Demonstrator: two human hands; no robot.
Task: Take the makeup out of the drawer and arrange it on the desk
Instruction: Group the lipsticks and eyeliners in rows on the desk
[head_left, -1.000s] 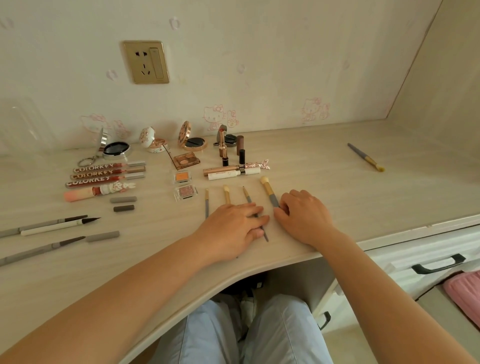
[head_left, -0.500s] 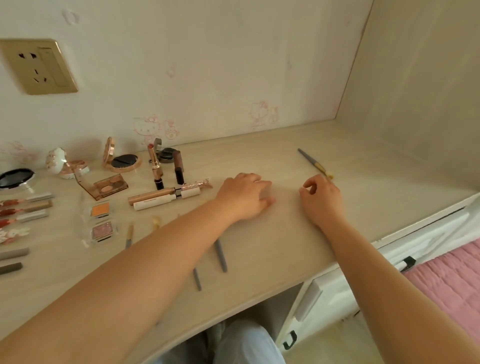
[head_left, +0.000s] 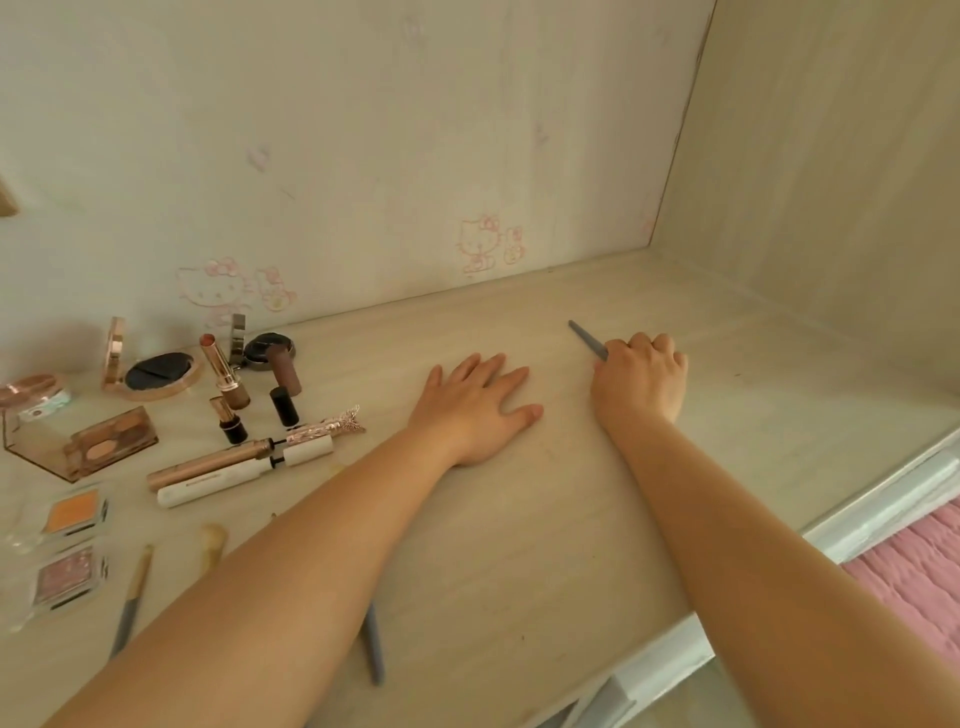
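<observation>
On the pale wood-grain table (head_left: 519, 545), the right hand (head_left: 640, 382) curls round a slim grey-handled makeup brush (head_left: 587, 340) — the left hand (head_left: 475, 405) rests flat, fingers spread.

On the bench (head_left: 519, 519), the left hand (head_left: 475, 402) lies flat. Left of it lie two mascara tubes (head_left: 234, 470); behind those stand lipsticks (head_left: 223, 371). Right of it, the right hand (head_left: 641, 382) holds a brush (head_left: 587, 339).
</observation>
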